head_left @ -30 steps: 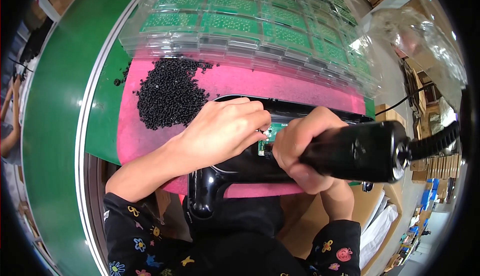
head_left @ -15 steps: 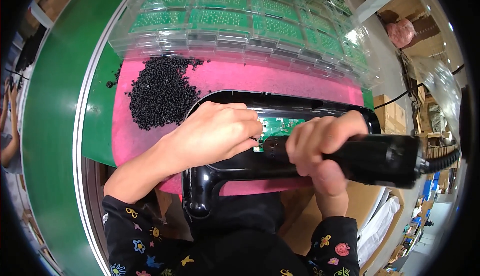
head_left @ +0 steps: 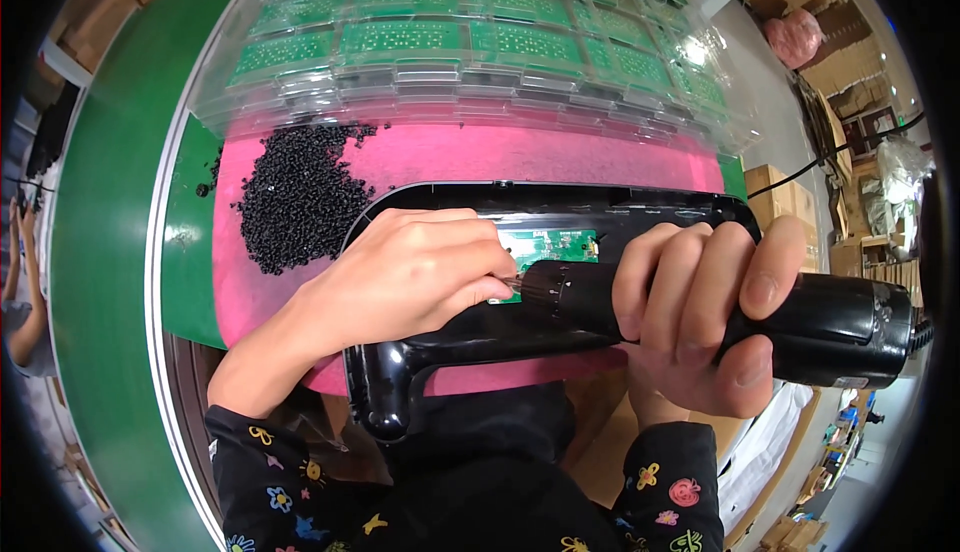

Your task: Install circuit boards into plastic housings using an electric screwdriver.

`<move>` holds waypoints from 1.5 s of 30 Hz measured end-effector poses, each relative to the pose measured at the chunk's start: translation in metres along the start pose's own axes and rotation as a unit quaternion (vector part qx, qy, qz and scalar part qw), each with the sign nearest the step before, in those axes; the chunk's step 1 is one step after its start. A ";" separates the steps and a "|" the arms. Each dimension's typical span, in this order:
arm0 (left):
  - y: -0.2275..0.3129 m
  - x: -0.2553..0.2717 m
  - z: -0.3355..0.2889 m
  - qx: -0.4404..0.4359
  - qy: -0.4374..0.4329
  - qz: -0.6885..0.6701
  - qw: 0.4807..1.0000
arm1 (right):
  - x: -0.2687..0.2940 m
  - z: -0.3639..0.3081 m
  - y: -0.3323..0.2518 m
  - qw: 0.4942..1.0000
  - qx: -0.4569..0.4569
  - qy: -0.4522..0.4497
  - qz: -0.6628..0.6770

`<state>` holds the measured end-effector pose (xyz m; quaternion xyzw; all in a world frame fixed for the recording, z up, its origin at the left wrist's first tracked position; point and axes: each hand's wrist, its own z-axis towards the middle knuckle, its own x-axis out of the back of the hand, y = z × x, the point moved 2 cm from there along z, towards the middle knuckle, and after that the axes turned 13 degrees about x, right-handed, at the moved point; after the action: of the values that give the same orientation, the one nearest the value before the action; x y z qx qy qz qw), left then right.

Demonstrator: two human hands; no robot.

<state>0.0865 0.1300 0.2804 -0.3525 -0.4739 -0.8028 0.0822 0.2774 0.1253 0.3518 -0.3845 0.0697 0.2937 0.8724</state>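
Observation:
My right hand (head_left: 700,307) is wrapped round a black electric screwdriver (head_left: 835,317), held almost level with its nose to the left. The metal bit (head_left: 512,284) sticks out of the nose over a green circuit board (head_left: 555,244). Thumb and fingers of my left hand (head_left: 415,267) are pinched at the bit's tip; anything small between them is hidden. Under both hands lies a glossy black plastic housing (head_left: 385,387), long and open-faced, with a handle-like arm toward me. The board sits inside it, partly covered by my left fingers and the screwdriver.
On the pink mat (head_left: 560,160), left of the housing, is a heap of tiny black screw-like parts (head_left: 300,197). Stacked clear trays (head_left: 420,82) of green boards stand behind. A green surface (head_left: 115,252) runs along the left. Another person's arm (head_left: 30,292) shows at far left.
The screwdriver has shifted right and its nose has tilted, so the bit now shows. My right-hand grip looks looser, with fingers more spread along the body. The view has shifted slightly.

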 end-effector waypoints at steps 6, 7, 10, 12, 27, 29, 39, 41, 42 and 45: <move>0.001 -0.001 -0.002 -0.004 0.023 -0.011 1.000 | 0.006 -0.001 0.000 0.999 -0.019 -0.021 0.017; 0.002 -0.001 -0.001 -0.005 0.022 -0.012 1.000 | 0.006 0.000 -0.002 0.999 -0.014 -0.034 0.020; 0.007 -0.003 0.008 -0.034 0.017 -0.031 0.999 | 0.007 -0.002 -0.015 1.000 -0.013 0.005 0.006; 0.003 0.002 0.003 -0.021 0.003 0.003 1.000 | 0.006 -0.006 -0.006 0.999 -0.020 0.005 0.032; -0.001 0.017 0.000 0.060 0.077 0.043 0.994 | 0.055 -0.013 -0.009 0.992 -0.027 0.031 -0.116; -0.006 0.017 -0.003 0.073 0.075 0.045 0.993 | 0.057 -0.014 -0.008 0.993 -0.026 0.029 -0.112; -0.015 0.013 -0.005 0.086 0.125 0.065 0.986 | 0.056 -0.013 0.001 0.991 -0.059 -0.004 -0.120; -0.014 0.015 -0.005 0.098 0.122 0.077 0.985 | 0.054 -0.012 0.003 0.992 -0.063 -0.008 -0.112; -0.014 0.016 -0.003 0.108 0.119 0.087 0.983 | 0.055 -0.012 0.004 0.992 -0.068 -0.004 -0.109; -0.012 0.017 0.000 0.161 0.074 0.140 0.974 | 0.059 -0.012 0.007 0.993 -0.067 0.004 -0.100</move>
<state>0.0678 0.1396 0.2829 -0.3370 -0.5355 -0.7204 0.2842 0.3228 0.1476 0.3179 -0.4485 0.0144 0.2078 0.8691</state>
